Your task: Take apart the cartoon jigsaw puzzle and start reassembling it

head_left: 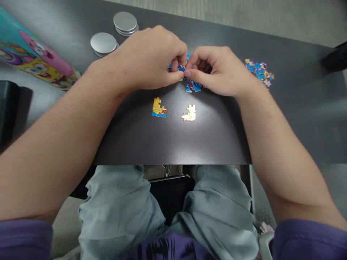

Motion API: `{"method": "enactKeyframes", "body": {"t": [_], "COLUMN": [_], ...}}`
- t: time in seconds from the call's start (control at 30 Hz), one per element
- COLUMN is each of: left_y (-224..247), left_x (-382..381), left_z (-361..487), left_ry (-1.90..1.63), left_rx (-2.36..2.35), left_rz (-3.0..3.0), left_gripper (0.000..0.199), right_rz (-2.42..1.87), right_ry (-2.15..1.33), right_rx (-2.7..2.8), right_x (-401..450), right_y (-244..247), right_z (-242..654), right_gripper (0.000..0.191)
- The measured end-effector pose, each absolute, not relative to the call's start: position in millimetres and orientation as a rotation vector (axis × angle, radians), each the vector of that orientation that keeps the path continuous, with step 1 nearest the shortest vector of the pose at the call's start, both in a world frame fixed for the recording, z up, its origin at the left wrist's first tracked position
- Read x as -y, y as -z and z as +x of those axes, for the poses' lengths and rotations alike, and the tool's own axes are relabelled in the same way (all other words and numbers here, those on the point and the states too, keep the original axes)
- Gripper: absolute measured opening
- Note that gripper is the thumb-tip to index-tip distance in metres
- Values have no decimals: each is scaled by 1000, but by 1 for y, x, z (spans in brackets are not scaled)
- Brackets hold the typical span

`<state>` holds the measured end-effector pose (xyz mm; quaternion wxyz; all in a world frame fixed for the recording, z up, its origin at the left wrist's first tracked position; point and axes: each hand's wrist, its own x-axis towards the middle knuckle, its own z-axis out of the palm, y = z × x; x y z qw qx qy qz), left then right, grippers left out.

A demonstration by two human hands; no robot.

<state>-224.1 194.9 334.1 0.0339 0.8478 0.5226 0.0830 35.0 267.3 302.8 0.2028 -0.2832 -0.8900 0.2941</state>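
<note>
My left hand and my right hand meet above the dark table, fingertips pinched together on small blue puzzle pieces. Just below my right fingers lies a small joined cluster of blue pieces. Nearer to me on the table rest a yellow and blue joined piece and a pale yellow joined piece. How the held pieces fit together is hidden by my fingers.
A pile of loose coloured puzzle pieces lies at the right. Two round metal lids sit at the back left. A cartoon-printed tube lies far left, with a black object beside it.
</note>
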Motion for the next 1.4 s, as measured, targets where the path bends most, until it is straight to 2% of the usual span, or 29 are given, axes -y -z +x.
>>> {"method": "enactKeyframes", "body": {"t": [0.1,0.3,0.4,0.63,0.73,1.07,1.4], "left_y": [-336,-336,-335,-338,-340,-335,-330], "left_x": [-195,-200,-202,-198,-197,-202,-202], "left_z": [-224,-227,-227,-220,-219,-224,-230], "left_ry": [-256,-224,-272,-388,-458,-628,-646], "left_rx": [-1615,-1613,-1616,-1634,-1589,-1493,-1373], "left_rz": [2608,2566,2527,2551,2527,2458,2288], "left_gripper": [35,63,69,34,26,25,22], "right_rz": [-765,-720,-746,-806,-790,-770,-771], "right_ry": [-856,-901,-909,-920,-915,-907,-944], "right_rx": [2455,2421,2400,2363,2355,2348,2278], "right_x": [-269,-276,-277,-275,-275,-273,-281], "right_y": [-301,-297,-297,-302,-303,-307,-300], "right_z": [35,35,36,37,37,37,38], "right_gripper": [23,16,19,29,33,21,41]}}
